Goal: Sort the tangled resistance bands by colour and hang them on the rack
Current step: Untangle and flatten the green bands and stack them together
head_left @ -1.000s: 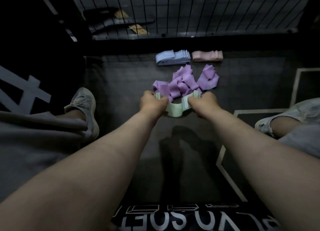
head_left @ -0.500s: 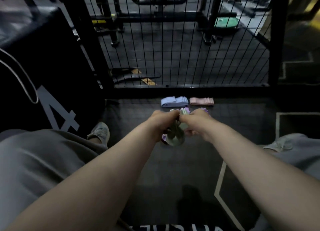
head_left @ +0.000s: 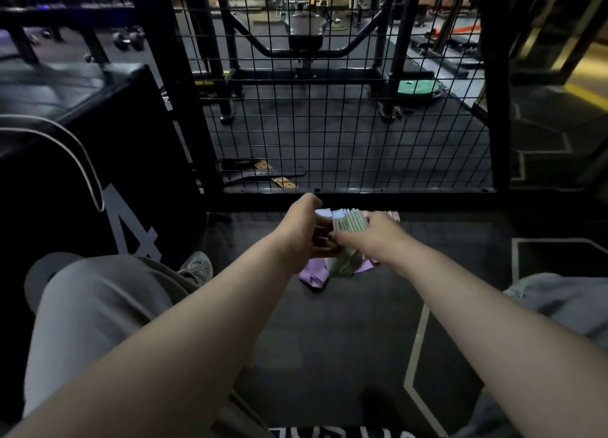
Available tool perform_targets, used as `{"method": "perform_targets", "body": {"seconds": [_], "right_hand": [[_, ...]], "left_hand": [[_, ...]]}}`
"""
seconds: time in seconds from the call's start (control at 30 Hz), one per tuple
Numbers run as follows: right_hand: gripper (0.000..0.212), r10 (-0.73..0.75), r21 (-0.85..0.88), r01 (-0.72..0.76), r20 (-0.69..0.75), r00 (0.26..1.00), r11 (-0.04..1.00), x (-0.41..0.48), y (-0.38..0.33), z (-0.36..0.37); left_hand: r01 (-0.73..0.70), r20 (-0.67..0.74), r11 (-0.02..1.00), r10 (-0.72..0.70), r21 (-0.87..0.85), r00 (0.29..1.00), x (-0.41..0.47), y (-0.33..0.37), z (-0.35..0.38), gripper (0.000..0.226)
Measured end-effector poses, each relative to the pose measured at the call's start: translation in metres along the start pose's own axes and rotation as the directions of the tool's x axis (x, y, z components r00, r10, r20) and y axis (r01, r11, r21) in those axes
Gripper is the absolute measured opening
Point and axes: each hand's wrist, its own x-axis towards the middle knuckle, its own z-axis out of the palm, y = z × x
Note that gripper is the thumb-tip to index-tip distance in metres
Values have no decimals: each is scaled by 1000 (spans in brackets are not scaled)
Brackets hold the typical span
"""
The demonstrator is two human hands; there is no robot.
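A pale green resistance band [head_left: 349, 223], folded into a thick bundle, sits between my two hands above the dark floor. My right hand [head_left: 373, 237] grips it from the right, and its lower end [head_left: 343, 264] hangs down below the hand. My left hand [head_left: 302, 227] closes on its left side. Purple bands [head_left: 314, 275] lie on the floor under my hands, mostly hidden. Behind the hands only edges show of a folded blue band [head_left: 324, 212] and a folded pink band [head_left: 390, 214].
A black wire mesh panel [head_left: 345, 125] in a black frame stands just beyond the bands, with gym machines behind it. A black padded box marked 4 [head_left: 108, 174] stands at the left. My knees and a grey shoe [head_left: 197, 268] flank the floor space.
My view has tilted upward, revealing the mesh panel and gym behind. The green band, stretched between both hands a second ago, is now gathered into a folded bundle raised off the purple pile.
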Motion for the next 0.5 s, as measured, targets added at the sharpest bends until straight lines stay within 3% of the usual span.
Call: {"method": "perform_targets", "body": {"seconds": [0.1, 0.23, 0.33, 0.43, 0.5], "right_hand": [[67, 19, -85, -21, -23, 1000, 996, -4, -5, -1], [54, 16, -177, -20, -23, 1000, 984, -12, -10, -7], [35, 0, -102, 0, -3, 1000, 995, -11, -9, -11], [43, 2, 3, -2, -23, 1000, 1000, -11, -6, -14], [39, -14, 58, 14, -6, 1000, 998, -10, -5, -19]], "left_hand": [[-18, 7, 999, 18, -27, 1000, -8, -2, -2, 51], [-55, 13, 995, 56, -89, 998, -11, -8, -3, 45], [-55, 41, 989, 61, -137, 997, -16, -9, -7, 40], [-78, 75, 982, 92, -170, 993, -17, -10, -12, 42], [-119, -24, 979, 116, -169, 993, -16, -13, -14, 29]]}}
